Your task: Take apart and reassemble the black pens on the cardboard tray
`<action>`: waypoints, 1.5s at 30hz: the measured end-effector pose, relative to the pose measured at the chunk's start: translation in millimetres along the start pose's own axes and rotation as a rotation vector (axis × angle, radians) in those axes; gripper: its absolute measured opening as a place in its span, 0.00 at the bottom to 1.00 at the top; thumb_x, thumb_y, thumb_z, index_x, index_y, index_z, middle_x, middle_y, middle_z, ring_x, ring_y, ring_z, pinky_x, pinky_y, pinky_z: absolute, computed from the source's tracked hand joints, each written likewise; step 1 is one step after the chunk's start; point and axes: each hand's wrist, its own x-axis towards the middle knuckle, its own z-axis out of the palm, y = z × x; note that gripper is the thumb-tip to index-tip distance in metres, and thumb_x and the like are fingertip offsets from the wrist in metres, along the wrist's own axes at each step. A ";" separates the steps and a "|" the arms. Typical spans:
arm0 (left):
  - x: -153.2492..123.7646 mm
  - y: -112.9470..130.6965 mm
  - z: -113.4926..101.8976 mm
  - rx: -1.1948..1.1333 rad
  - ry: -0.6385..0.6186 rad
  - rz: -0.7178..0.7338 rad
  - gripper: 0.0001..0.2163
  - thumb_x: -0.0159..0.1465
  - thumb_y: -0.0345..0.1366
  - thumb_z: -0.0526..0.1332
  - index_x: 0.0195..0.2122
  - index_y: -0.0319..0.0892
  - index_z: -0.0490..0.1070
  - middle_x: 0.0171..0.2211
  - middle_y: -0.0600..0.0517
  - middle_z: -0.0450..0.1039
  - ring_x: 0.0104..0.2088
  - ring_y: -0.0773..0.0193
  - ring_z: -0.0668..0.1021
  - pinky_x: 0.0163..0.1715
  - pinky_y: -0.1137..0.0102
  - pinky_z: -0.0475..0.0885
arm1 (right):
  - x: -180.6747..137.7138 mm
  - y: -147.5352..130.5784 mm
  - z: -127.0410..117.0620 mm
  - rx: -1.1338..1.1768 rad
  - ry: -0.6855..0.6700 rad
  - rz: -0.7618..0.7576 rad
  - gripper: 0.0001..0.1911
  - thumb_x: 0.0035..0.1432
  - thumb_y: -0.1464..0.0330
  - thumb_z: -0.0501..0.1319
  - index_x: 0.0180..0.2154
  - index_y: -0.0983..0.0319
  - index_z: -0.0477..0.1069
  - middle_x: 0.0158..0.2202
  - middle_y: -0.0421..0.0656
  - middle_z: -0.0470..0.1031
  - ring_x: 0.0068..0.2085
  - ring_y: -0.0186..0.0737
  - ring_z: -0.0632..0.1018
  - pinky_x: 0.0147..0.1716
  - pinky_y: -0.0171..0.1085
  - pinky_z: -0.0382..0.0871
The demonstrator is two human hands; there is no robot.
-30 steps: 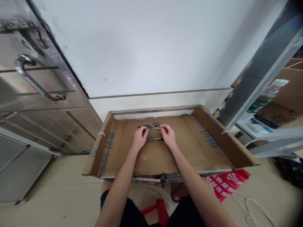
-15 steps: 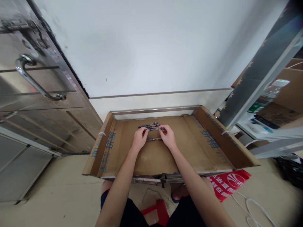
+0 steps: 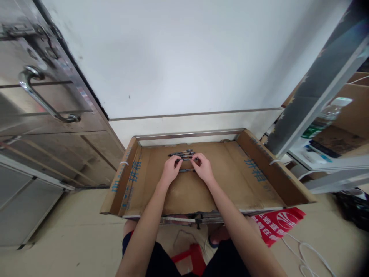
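Note:
My left hand (image 3: 171, 169) and my right hand (image 3: 203, 168) pinch the two ends of a thin dark pen (image 3: 186, 159), which lies level between them. Just beyond my fingers, several more dark pens (image 3: 181, 153) rest close together on the cardboard. A single pen (image 3: 187, 170) lies nearer to me, below the held one, its right end partly hidden by my right hand. Under all of them is a shallow cardboard tray (image 3: 225, 188) with raised sides. The pens are too small to show finer detail.
A white wall (image 3: 184, 61) stands behind the tray, and a metal door with a handle (image 3: 49, 100) is on the left. To the right, a shelf holds a plastic bottle (image 3: 325, 117). A red printed sheet (image 3: 279, 223) hangs by the tray's front right; a white cable (image 3: 311, 254) lies on the floor.
My right hand has shifted slightly left, closer to my left hand, its fingertips now further along the pen. The other pens look unmoved.

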 end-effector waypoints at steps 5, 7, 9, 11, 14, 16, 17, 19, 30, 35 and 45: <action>0.6 1.3 -1.3 0.031 0.021 -0.002 0.09 0.65 0.38 0.54 0.34 0.41 0.72 0.31 0.50 0.72 0.30 0.65 0.73 0.33 0.70 0.67 | -1.2 2.4 0.7 -0.017 0.002 -0.030 0.03 0.54 0.66 0.58 0.30 0.58 0.69 0.35 0.43 0.74 0.35 0.42 0.72 0.36 0.39 0.65; 0.4 2.6 -1.8 0.006 0.035 -0.009 0.09 0.65 0.37 0.54 0.36 0.41 0.71 0.33 0.49 0.73 0.31 0.65 0.73 0.33 0.71 0.67 | -1.7 3.0 1.4 -0.015 0.002 0.001 0.04 0.54 0.65 0.58 0.31 0.58 0.69 0.34 0.43 0.74 0.32 0.40 0.71 0.33 0.38 0.64; 0.1 4.1 -2.3 -0.035 0.046 -0.024 0.07 0.64 0.37 0.55 0.39 0.42 0.70 0.35 0.49 0.73 0.30 0.66 0.73 0.33 0.71 0.68 | -1.9 2.8 2.1 0.005 0.004 0.046 0.07 0.54 0.62 0.59 0.33 0.59 0.69 0.33 0.42 0.74 0.28 0.38 0.70 0.30 0.37 0.64; -0.1 5.6 -2.8 -0.063 0.049 -0.034 0.07 0.63 0.37 0.57 0.40 0.42 0.69 0.35 0.50 0.73 0.30 0.67 0.73 0.32 0.72 0.68 | -1.7 1.6 2.3 0.046 0.004 0.082 0.10 0.54 0.60 0.59 0.35 0.59 0.70 0.32 0.43 0.74 0.26 0.37 0.70 0.28 0.36 0.64; 0.0 7.4 -3.9 -0.056 0.049 -0.013 0.06 0.62 0.37 0.58 0.38 0.42 0.69 0.34 0.51 0.72 0.30 0.67 0.72 0.32 0.72 0.67 | -0.6 -1.3 1.5 0.117 0.003 0.110 0.12 0.54 0.58 0.59 0.34 0.60 0.71 0.33 0.43 0.75 0.28 0.38 0.72 0.29 0.36 0.65; 0.3 7.7 -4.5 -0.032 0.058 -0.006 0.06 0.63 0.37 0.57 0.35 0.41 0.70 0.33 0.50 0.71 0.30 0.67 0.72 0.31 0.72 0.66 | 0.3 -3.0 0.5 0.146 0.013 0.118 0.11 0.54 0.59 0.60 0.33 0.60 0.72 0.34 0.44 0.76 0.30 0.39 0.73 0.30 0.37 0.66; 0.4 7.6 -4.8 -0.021 0.064 -0.009 0.07 0.63 0.38 0.57 0.33 0.41 0.70 0.32 0.51 0.71 0.29 0.67 0.71 0.31 0.72 0.66 | 0.8 -3.5 0.1 0.157 0.022 0.118 0.11 0.54 0.59 0.60 0.32 0.60 0.72 0.34 0.44 0.76 0.31 0.40 0.74 0.31 0.37 0.66; 0.6 7.3 -4.8 -0.019 0.075 -0.016 0.08 0.64 0.39 0.56 0.33 0.41 0.71 0.31 0.51 0.70 0.28 0.67 0.71 0.30 0.72 0.66 | 1.6 -3.8 -0.7 0.173 0.034 0.116 0.11 0.54 0.59 0.60 0.32 0.60 0.73 0.34 0.45 0.76 0.33 0.41 0.74 0.33 0.38 0.67; 0.4 4.9 -3.2 -0.027 0.071 -0.002 0.07 0.64 0.37 0.56 0.37 0.41 0.71 0.34 0.50 0.73 0.31 0.66 0.73 0.32 0.71 0.68 | 2.1 -2.6 -1.1 0.189 0.038 0.105 0.11 0.54 0.60 0.60 0.33 0.60 0.72 0.35 0.44 0.75 0.33 0.40 0.74 0.33 0.37 0.66; 0.1 3.5 -2.5 -0.012 0.049 0.025 0.07 0.63 0.36 0.56 0.38 0.42 0.71 0.36 0.48 0.73 0.35 0.64 0.74 0.36 0.69 0.69 | 2.1 -2.8 -1.1 0.167 0.039 0.097 0.10 0.55 0.60 0.59 0.33 0.60 0.72 0.36 0.44 0.75 0.33 0.40 0.73 0.31 0.37 0.66; 0.2 2.3 -1.5 0.004 0.014 0.043 0.07 0.64 0.35 0.55 0.37 0.42 0.71 0.35 0.49 0.73 0.36 0.64 0.74 0.36 0.70 0.69 | 1.7 -0.6 -1.0 0.140 0.034 0.048 0.08 0.56 0.63 0.58 0.33 0.60 0.72 0.36 0.45 0.74 0.35 0.40 0.73 0.31 0.36 0.66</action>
